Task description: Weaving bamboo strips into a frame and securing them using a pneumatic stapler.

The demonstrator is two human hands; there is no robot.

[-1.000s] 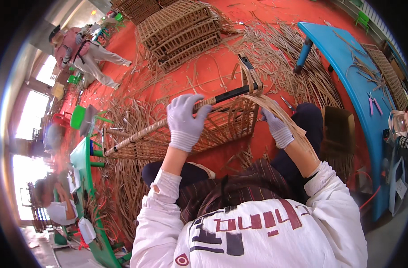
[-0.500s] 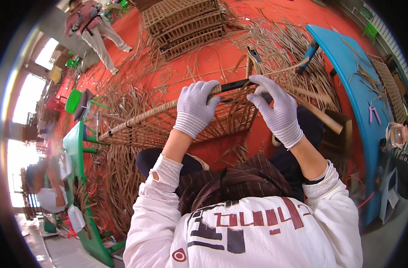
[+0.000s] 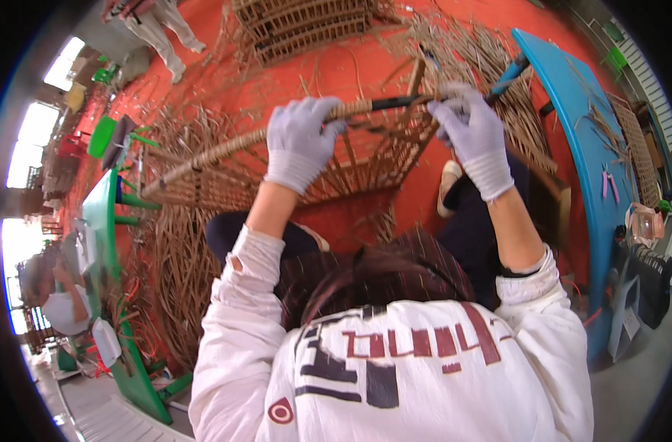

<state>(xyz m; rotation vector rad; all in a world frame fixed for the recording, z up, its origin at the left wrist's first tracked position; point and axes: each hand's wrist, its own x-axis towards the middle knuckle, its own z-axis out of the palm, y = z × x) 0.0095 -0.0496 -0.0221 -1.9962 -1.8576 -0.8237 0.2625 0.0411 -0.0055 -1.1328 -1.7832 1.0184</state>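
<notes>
Left hand (image 3: 303, 144): gloved, fingers curled over the cane-wrapped rail (image 3: 233, 146), thumb beneath.
Right hand (image 3: 472, 136): gloved, thumb and fingers bent close together at the rail's black section (image 3: 392, 103); blur hides whether they pinch a strip.
Woven basket (image 3: 387, 158): tilted in front of the person's knees, its rail uppermost beneath both hands.
Left floor: loose cane strips (image 3: 185, 280) heaped on red.
Beyond: stacked woven trays (image 3: 306, 33).
Far right: blue table (image 3: 571, 132) bearing pink-handled pliers (image 3: 609, 186).

Glare is cast by blown-out windows (image 3: 34, 144) at frame left; the blue table (image 3: 602, 221) is bowed by distortion; corners are blackened.
</notes>
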